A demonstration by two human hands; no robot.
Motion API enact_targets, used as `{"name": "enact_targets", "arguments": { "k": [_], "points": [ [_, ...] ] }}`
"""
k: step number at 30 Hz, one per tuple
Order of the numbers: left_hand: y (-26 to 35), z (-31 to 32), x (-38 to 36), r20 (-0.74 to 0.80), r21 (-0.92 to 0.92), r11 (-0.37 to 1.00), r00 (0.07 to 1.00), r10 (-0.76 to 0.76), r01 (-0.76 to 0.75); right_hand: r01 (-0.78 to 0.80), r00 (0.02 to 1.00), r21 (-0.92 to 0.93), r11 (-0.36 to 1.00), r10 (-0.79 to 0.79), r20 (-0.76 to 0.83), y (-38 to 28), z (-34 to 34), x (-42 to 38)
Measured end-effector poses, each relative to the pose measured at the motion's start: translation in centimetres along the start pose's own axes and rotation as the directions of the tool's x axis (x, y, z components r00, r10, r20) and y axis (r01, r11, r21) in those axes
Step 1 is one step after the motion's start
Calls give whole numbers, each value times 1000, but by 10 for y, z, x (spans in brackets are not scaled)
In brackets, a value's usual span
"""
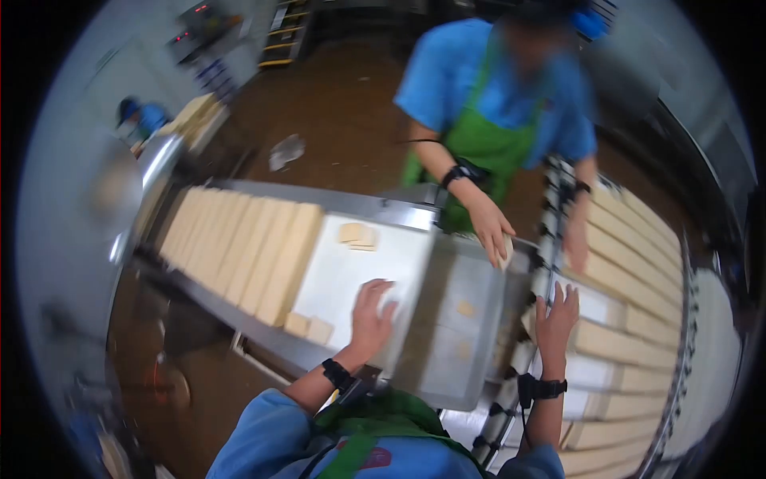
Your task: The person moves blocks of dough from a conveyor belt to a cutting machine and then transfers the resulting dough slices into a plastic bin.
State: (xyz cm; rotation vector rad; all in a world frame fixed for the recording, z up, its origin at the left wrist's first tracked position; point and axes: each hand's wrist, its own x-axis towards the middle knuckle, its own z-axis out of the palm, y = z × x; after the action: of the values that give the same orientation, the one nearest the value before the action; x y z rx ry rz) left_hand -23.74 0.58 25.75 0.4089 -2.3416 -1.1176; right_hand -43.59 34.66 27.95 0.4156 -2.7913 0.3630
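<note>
My left hand (373, 319) is over the white board (351, 271), fingers apart and holding nothing. Beyond it, a few pale slices (358, 236) lie on the board, and small pieces (309, 327) rest near its front edge. A long row of pale loaf-like blocks (239, 247) stands to the left. At the right, my right hand (557, 319) is raised with spread fingers beside the rack of pale blocks (622, 343); nothing is in it. Between my hands sits a metal tray (447, 319) with small scraps in it.
Across the tray stands a co-worker in a green apron (503, 128), one hand holding a pale piece over the tray's far corner, the other near the rack. Another person (148, 118) is at the far left. A clear plastic scrap (286, 152) lies on the floor.
</note>
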Motion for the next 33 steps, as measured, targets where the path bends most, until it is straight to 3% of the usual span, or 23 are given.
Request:
{"name": "enact_targets", "arguments": {
  "k": [2,3,4,5,6,7,9,10,12,15,16,17,20,25,27,28,30,31,32,33],
  "points": [
    [-58,-60,-27,-300,236,963,952,-57,132,165,981,372,913,-191,32,-87,9,23],
    [-80,-86,-44,-428,340,903,898,-102,265,326,940,380,865,-338,-39,-130,27,28],
    [-96,-106,-62,-545,413,818,829,-129,399,353,905,499,791,-423,32,-181,33,29],
    [-107,-119,-78,-566,403,813,812,-140,421,354,858,607,712,-505,93,-229,37,27],
    [-116,-131,-90,-595,394,729,760,-261,560,465,775,656,594,-632,23,-266,70,26],
    [-124,-141,-99,-618,380,628,692,-375,679,431,723,723,540,-686,81,-306,85,25],
    [-139,-149,-106,-552,269,691,696,-459,670,443,659,767,464,-748,73,-375,131,29],
    [-145,-152,-107,-472,161,741,710,-522,652,463,650,753,468,-757,71,-403,154,33],
    [-154,-158,-99,-456,164,755,727,-513,636,483,637,738,471,-767,72,-450,193,45],
    [-160,-161,-84,-411,207,774,771,-486,598,519,664,639,568,-738,117,-497,223,59],
    [-160,-164,-80,-412,199,774,768,-491,601,525,670,546,653,-713,208,-507,227,62],
    [-157,-166,-79,-385,163,761,751,-536,627,528,679,442,725,-673,293,-515,230,64],
    [-147,-169,-70,-343,138,713,708,-617,688,554,704,276,786,-619,348,-529,236,71],
    [-146,-164,-65,-324,149,692,696,-641,706,558,735,192,807,-588,338,-528,233,83],
    [-144,-163,-61,-317,171,684,697,-643,709,698,296,589,407,-913,280,-491,249,108],
    [-143,-162,-60,-312,188,686,705,-637,703,695,310,583,421,-907,285,-482,266,98],
    [-144,-161,-58,-293,204,695,720,-629,690,662,677,221,716,-698,233,-458,297,71],
    [-145,-161,-59,-254,228,726,759,-599,649,520,553,449,726,-687,471,-450,283,79],
    [-147,-160,-58,-214,249,757,797,-565,604,485,738,426,764,-618,270,-404,311,69],
    [-149,-159,-56,-198,254,767,808,-555,589,570,785,303,764,-615,72,-385,285,57]
  ]
}}
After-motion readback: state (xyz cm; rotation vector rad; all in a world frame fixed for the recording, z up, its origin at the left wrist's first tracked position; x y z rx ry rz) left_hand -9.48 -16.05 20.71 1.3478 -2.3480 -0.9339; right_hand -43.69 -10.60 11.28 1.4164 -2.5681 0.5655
